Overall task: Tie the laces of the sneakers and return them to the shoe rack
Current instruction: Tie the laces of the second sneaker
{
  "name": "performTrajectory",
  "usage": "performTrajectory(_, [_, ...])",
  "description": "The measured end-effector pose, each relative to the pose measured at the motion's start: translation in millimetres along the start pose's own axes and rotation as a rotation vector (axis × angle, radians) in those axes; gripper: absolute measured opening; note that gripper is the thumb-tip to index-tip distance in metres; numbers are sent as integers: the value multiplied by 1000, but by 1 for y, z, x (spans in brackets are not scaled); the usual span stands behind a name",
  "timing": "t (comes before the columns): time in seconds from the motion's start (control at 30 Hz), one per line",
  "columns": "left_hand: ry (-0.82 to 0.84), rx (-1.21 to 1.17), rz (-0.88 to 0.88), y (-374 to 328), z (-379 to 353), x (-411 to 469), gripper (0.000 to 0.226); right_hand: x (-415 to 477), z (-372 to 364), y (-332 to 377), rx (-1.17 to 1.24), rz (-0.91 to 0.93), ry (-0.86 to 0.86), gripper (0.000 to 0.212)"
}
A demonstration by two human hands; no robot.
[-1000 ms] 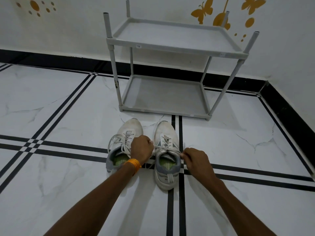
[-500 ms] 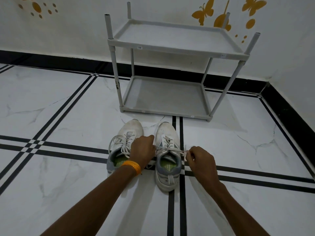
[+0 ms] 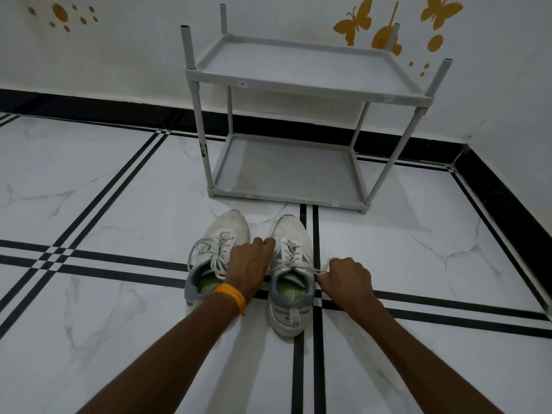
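A: Head view, change since the earlier frame: right hand (image 3: 348, 274) drawn further out from the right sneaker (image 3: 291, 273), its lace (image 3: 310, 268) now taut; left hand (image 3: 251, 262) shifted slightly toward the toes.

B: Grip state?

A: Right grip pressed together, pinching the lace end. Left grip closed between the two shoes; its lace is hidden, so I cannot tell what it pinches.

B: Location of items?

A: Both sneakers on the floor (image 3: 89, 294), toes toward the shoe rack (image 3: 298, 91), near it. Left sneaker (image 3: 215, 258): laces lying loose, apparently untied.

B: Risks?

A: Judged: uneven pulling could drag the light shoe sideways; a slipped pinch would slacken the crossing, leaving a loose knot. Both rack shelves bare.
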State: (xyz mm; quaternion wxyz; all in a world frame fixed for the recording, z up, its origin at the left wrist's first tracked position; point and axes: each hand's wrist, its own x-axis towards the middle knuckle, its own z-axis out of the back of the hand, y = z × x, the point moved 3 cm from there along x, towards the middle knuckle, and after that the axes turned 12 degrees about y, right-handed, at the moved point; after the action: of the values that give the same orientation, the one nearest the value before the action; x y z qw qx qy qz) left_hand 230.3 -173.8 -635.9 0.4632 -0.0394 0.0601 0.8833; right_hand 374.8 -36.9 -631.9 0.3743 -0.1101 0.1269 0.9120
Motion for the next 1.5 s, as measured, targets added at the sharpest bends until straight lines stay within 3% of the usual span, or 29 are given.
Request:
performTrajectory(0.13, [22, -38, 10, 7, 5, 9, 47, 12, 0, 1, 83, -89, 92, 20])
performTrajectory(0.3, [20, -721, 278, 41, -11, 11, 24, 5, -19, -1, 49, -105, 23, 20])
performTrajectory(0.37, [63, -884, 352, 48, -13, 16, 17, 4, -20, -2, 82, -114, -6, 22])
performTrajectory(0.63, [86, -846, 389, 53, -24, 28, 14, -1, -38, -6, 320, -175, -31, 38])
performTrajectory(0.87, [60, -869, 401, 53, -25, 24, 10, 2, -42, -7, 378, -172, -5, 34])
performTrajectory(1.0, [21, -886, 290, 45, -12, 12, 17, 5, -36, -7, 456, -81, 31, 29])
performTrajectory(1.1, [241, -1139, 107, 34, 5, 5, 39, 5, -19, -9, 737, -41, 28, 12])
performTrajectory(1.17, [351, -1211, 21, 30, 20, 5, 57, 1, -7, -9, 885, -43, 22, 16])
performTrajectory(1.27, [174, -1081, -133, 16, 35, 8, 60, -9, 14, 0, 681, 100, -154, 34])
performTrajectory(1.4, [160, -608, -338, -20, 10, 9, 35, -19, 9, 33, 146, 324, -33, 32])
performTrajectory(1.5, [61, -355, -291, -20, -4, 7, 34, -19, 3, 38, -120, 306, -37, 24])
